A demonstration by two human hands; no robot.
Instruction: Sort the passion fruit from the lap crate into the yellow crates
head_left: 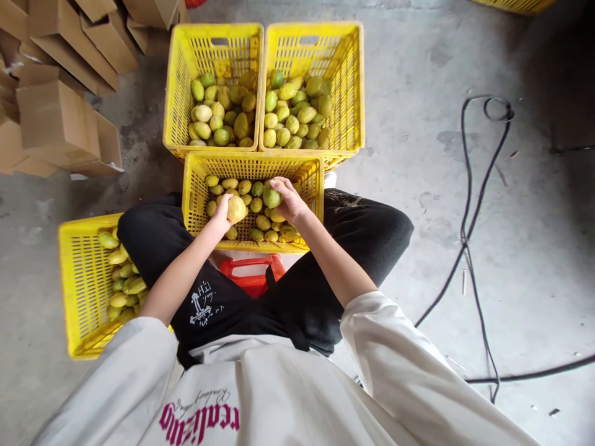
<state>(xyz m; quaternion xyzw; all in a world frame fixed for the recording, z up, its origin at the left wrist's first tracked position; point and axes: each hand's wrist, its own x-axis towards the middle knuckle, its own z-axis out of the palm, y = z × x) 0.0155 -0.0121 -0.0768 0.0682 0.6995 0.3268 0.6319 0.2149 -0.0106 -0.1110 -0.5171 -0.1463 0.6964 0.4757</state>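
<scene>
A yellow plastic crate (201, 186) sits between my knees with several green-yellow fruits in it. My left hand (222, 212) is closed around a yellowish fruit (237, 209) just above the pile. My right hand (289, 199) grips a greener fruit (271, 197) over the same crate. Both hands are close together at the crate's middle.
Two more yellow crates (179, 93) (351, 87) holding fruit stand side by side beyond it. A fourth crate (74, 279) with fruit lies at my left. Cardboard boxes (56, 118) are stacked at far left. A black cable (469, 204) runs across the concrete floor at right. A red stool (253, 275) is under me.
</scene>
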